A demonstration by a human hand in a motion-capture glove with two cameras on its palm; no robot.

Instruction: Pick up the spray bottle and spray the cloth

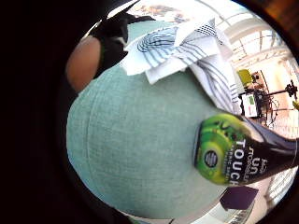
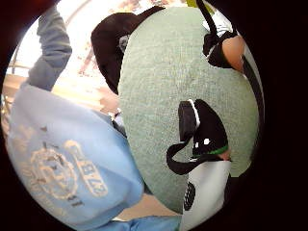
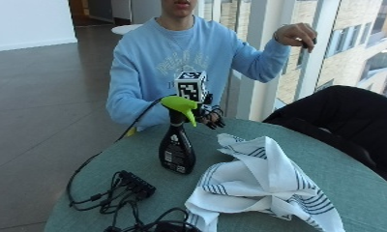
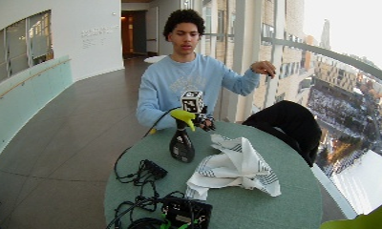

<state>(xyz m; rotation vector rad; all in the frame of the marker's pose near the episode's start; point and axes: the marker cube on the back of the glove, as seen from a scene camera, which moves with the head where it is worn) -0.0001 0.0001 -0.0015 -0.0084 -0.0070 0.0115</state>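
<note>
Where the round green surface (image 3: 348, 179) fills most of the outside view, we see a person in a light blue sweatshirt (image 3: 181, 58) seated at its far edge. A white cloth with dark blue stripes (image 3: 264, 186) lies crumpled on the surface, near its middle. Just beside the cloth stands the black spray bottle (image 3: 177, 145), upright, with a lime-green trigger head (image 3: 181, 105). A bundle of black cables (image 3: 123, 193) lies on the surface near the bottle. Behind the bottle's head we find the gloved right hand (image 3: 211, 117), held above the surface close to the trigger, apart from it, fingers hanging relaxed and holding nothing. In the little finger side palm view the bottle's label looms close.
</note>
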